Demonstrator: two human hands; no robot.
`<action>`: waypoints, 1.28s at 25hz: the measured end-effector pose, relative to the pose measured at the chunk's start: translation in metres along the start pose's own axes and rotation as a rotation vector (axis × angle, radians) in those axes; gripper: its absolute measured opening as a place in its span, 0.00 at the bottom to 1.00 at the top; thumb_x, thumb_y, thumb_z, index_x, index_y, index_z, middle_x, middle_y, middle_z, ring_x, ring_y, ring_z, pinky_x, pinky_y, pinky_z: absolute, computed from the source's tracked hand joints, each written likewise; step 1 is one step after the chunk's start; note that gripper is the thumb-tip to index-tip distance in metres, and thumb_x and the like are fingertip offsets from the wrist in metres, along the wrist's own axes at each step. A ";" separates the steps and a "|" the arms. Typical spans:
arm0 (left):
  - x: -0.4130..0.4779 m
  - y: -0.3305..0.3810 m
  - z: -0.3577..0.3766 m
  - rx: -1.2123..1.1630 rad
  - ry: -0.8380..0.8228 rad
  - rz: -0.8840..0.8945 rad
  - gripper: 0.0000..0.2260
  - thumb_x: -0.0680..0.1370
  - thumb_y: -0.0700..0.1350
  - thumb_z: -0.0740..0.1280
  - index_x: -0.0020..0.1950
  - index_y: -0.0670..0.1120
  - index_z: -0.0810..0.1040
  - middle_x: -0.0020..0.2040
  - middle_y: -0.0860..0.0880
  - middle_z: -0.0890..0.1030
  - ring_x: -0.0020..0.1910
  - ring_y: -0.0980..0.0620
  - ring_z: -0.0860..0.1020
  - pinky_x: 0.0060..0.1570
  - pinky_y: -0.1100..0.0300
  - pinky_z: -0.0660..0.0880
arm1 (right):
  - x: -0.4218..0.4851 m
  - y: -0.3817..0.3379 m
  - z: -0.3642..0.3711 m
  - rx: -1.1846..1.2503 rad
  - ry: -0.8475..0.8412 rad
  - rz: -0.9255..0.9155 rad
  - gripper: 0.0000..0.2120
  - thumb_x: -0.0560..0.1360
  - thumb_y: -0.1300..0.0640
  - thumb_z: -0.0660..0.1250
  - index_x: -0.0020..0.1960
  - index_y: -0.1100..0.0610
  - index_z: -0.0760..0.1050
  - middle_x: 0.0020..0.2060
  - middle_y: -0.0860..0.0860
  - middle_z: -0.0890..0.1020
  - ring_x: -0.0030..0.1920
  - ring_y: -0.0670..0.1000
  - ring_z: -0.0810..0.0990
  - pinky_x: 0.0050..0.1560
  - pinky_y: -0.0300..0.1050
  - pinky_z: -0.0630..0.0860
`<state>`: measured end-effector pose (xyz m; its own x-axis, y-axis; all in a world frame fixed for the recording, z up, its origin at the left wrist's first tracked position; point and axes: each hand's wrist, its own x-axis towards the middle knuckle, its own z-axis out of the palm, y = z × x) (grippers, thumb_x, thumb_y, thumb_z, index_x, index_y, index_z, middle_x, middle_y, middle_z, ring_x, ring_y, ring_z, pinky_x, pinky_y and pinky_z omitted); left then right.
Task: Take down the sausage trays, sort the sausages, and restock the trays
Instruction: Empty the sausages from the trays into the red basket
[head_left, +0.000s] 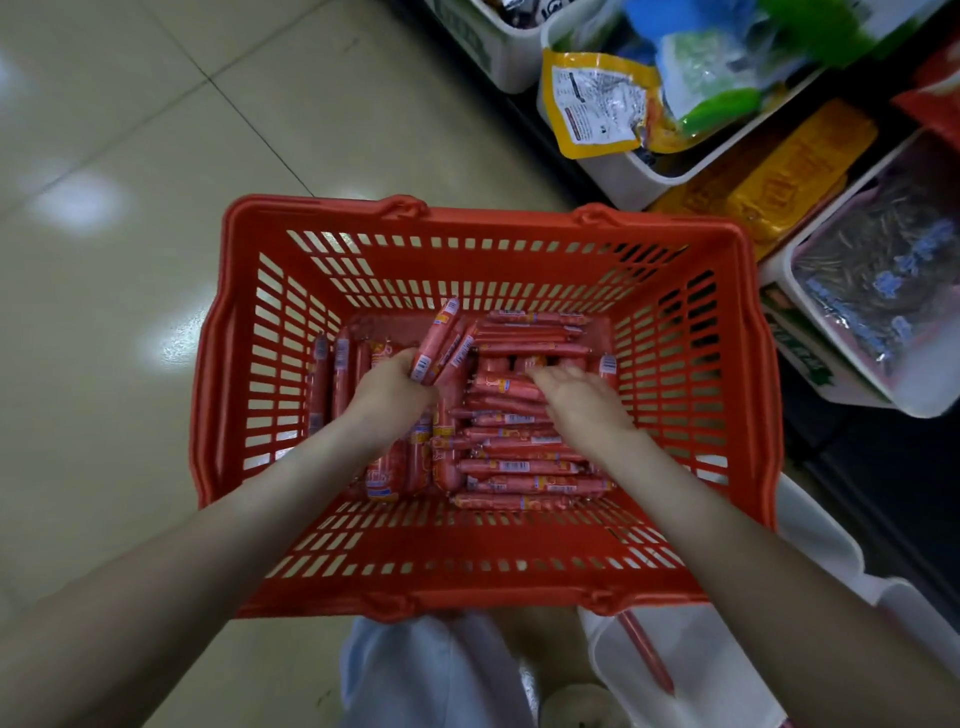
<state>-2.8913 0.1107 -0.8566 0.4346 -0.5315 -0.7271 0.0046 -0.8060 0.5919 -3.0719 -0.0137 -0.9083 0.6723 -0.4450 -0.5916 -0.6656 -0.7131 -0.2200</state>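
Tiled floor (130, 156), shelf bins (649, 176) far right. Red basket (322, 208) holds the stock. I see left hand (389, 387) fisted round bunch (439, 340), probably sorting alike ones. Right of that grip, right hand (582, 397) rests flat on pile (519, 457), fingers loose, holding nothing. Tray (727, 649) is behind the grip, edge cut off, with one sausage (649, 660) inside. Labels unreadable.

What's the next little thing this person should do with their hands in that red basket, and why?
Probably close the right hand on one more sausage: it lies open on the loose pile, while the left hand grips a bundle to add to.
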 end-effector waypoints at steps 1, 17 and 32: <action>0.002 0.000 0.001 0.051 0.012 0.025 0.12 0.77 0.40 0.67 0.59 0.50 0.76 0.40 0.52 0.78 0.37 0.54 0.75 0.33 0.62 0.68 | -0.001 0.001 0.001 -0.002 -0.051 -0.029 0.28 0.82 0.57 0.56 0.78 0.52 0.48 0.76 0.52 0.56 0.76 0.54 0.53 0.73 0.50 0.52; 0.025 0.005 0.065 1.020 0.070 0.557 0.23 0.78 0.41 0.62 0.73 0.50 0.64 0.60 0.43 0.74 0.60 0.42 0.72 0.58 0.50 0.69 | -0.019 0.012 -0.015 0.217 0.169 -0.024 0.51 0.74 0.55 0.68 0.73 0.48 0.26 0.75 0.48 0.34 0.75 0.48 0.33 0.76 0.50 0.39; 0.010 -0.004 0.090 1.203 -0.071 0.409 0.31 0.82 0.57 0.50 0.77 0.40 0.44 0.78 0.40 0.45 0.77 0.43 0.43 0.75 0.46 0.42 | -0.037 0.013 0.001 -0.178 -0.035 0.065 0.31 0.82 0.49 0.52 0.78 0.56 0.40 0.77 0.53 0.41 0.76 0.53 0.37 0.74 0.52 0.33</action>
<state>-2.9684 0.0853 -0.8978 0.1619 -0.7789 -0.6059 -0.9507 -0.2877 0.1159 -3.1060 -0.0064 -0.8902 0.6162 -0.4763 -0.6272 -0.6375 -0.7693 -0.0420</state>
